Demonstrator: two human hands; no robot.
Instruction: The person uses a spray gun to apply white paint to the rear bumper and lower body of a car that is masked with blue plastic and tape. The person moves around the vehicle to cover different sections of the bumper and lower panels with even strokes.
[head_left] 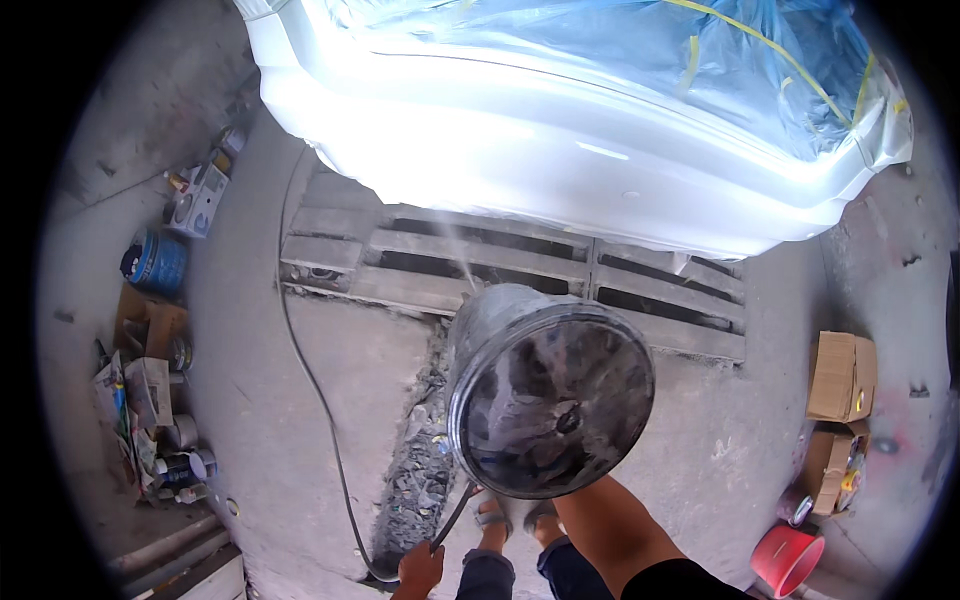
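A spray gun fills the middle of the view, its round cup (pixel 552 400) close up, with a dark, streaked lid. From its front a pale mist streams toward the white car bumper (pixel 600 170), which is brightly lit. My right forearm (pixel 620 530) reaches up behind the cup; the hand holding the gun is hidden there, fingers included. Low in the view, my left hand (pixel 420 568) is closed round a dark air hose (pixel 330 420), which rises from the fist toward the underside of the gun and also trails away along the floor.
Blue plastic sheeting (pixel 640 40) with yellow tape covers the car above the bumper. Beneath it lies a slotted drain grate (pixel 480 245); a rubble-filled channel (pixel 415 480) runs toward my feet. Along the left wall stand a blue bucket (pixel 160 262) and cans; cardboard boxes (pixel 840 375) and a red bucket (pixel 785 560) line the right.
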